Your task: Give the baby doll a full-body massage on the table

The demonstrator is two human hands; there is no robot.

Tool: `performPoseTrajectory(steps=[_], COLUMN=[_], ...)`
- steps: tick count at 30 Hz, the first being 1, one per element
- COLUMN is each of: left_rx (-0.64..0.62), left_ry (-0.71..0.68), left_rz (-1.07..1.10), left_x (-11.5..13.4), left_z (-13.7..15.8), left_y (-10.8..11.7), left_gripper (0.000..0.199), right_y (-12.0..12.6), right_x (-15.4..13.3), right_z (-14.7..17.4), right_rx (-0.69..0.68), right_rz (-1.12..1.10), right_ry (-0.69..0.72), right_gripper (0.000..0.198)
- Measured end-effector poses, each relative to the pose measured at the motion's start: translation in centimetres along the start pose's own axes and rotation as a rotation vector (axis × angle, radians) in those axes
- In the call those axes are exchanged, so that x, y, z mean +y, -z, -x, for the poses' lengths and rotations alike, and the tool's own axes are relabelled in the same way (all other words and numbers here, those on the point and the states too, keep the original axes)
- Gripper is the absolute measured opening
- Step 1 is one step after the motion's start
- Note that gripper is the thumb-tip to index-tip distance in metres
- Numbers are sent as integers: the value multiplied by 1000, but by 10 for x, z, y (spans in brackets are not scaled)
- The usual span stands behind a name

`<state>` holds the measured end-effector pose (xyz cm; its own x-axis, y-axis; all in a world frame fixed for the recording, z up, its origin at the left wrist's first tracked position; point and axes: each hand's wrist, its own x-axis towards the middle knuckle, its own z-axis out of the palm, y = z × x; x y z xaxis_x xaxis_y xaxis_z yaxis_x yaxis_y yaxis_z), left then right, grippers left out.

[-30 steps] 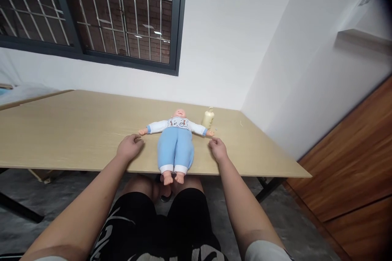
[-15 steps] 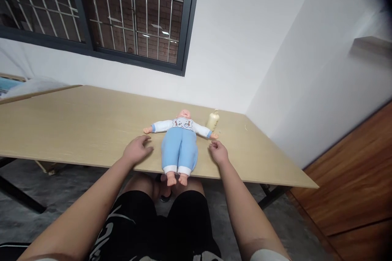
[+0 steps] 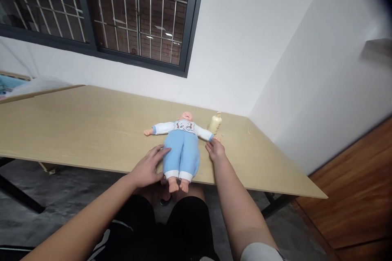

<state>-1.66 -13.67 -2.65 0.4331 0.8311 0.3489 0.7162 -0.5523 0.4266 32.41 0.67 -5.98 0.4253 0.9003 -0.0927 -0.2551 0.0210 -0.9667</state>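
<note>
A baby doll [image 3: 182, 151] in light blue trousers and a white top with a printed animal face lies on its back on the table [image 3: 101, 130]. Its arms are spread and its bare feet stick out past the front edge. My left hand [image 3: 149, 167] is open, with fingers apart against the outer side of the doll's leg on the left. Just below the doll's hand on the right is my right hand [image 3: 217, 151], fingers loosely bent and apart, holding nothing that I can see. A cream-coloured bottle [image 3: 215, 123] stands behind that doll arm.
Behind the table rise a white wall [image 3: 232, 49] and a barred window [image 3: 137, 12]. My legs [image 3: 186, 224] are under the front edge. To the right is a brown wooden panel [image 3: 358, 187]. Some bagged items [image 3: 33, 85] sit beyond the far left edge.
My left hand has moved right and reached the doll's leg. My right hand has shifted slightly up, closer to the doll's hand. The view has tilted a little; the doll lies as before.
</note>
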Motion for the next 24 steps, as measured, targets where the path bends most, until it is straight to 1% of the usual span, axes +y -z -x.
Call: performPoseTrajectory(steps=[4, 7, 10, 12, 14, 17, 20, 22, 24], left_rx=[-60, -38, -13, -19, -15, 41, 123, 170, 181], left_ry=[-56, -82, -65, -55, -68, -122, -170, -167, -143], left_rz=[-45, -100, -129, -109, -83, -68, -15, 51, 128], left_x=[9, 13, 13, 13, 13, 9, 0, -7, -13], left_z=[8, 8, 4, -1, -7, -22, -45, -64, -85], left_y=[-7, -16, -23, -23, -20, -11, 0, 6, 8], left_gripper=[104, 101, 97, 97, 95, 89, 77, 69, 74], right_y=[-29, -44, -55, -59, -62, -60, -56, -56, -61], right_x=[4, 8, 11, 13, 15, 16, 13, 8, 1], right_z=[-15, -27, -36, -38, -37, -32, -26, -20, -12], right_rx=[14, 26, 37, 53, 76, 110, 151, 150, 85], right_rz=[-143, -206, -233, -225, -194, -100, 44, 145, 230], right_ry=[-85, -94, -55, -3, 70, 211, 357, 445, 529], right_gripper=[24, 28, 28, 29, 36, 46, 52, 55, 51])
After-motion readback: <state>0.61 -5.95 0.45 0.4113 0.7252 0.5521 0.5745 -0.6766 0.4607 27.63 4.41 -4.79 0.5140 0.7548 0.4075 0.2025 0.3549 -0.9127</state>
